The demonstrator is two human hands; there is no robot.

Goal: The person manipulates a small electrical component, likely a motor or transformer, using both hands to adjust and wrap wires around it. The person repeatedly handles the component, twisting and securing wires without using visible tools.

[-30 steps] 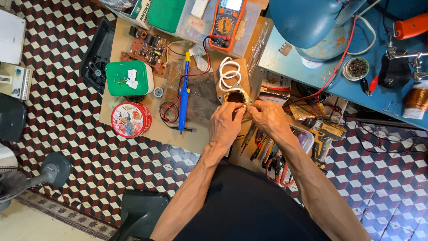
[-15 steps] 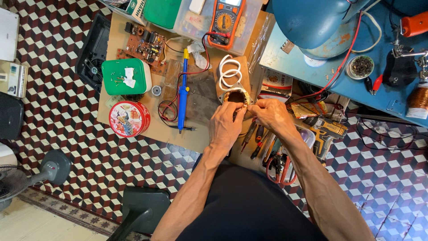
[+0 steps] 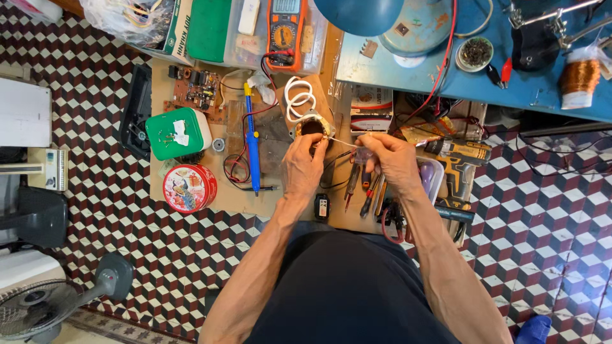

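Note:
My left hand [image 3: 303, 164] is closed on a small motor winding [image 3: 312, 122] with copper coils and a looped white cord [image 3: 297, 97] above it. My right hand [image 3: 390, 159] is apart from it on the right, pinching a thin white string [image 3: 342, 142] that runs taut from the winding to my fingers. Both hands hover over a low cardboard-topped bench [image 3: 239, 200].
On the bench lie a blue soldering iron [image 3: 252, 143], a green box [image 3: 178, 132], a round red tin [image 3: 189, 188], a circuit board [image 3: 197, 92], a multimeter [image 3: 285, 32] and several screwdrivers [image 3: 362, 188]. A yellow drill [image 3: 460, 156] lies right, a fan [image 3: 44, 306] lower left.
My right hand has drawn away from the winding to the right, pulling the white string out taut. My left hand has stayed on the winding.

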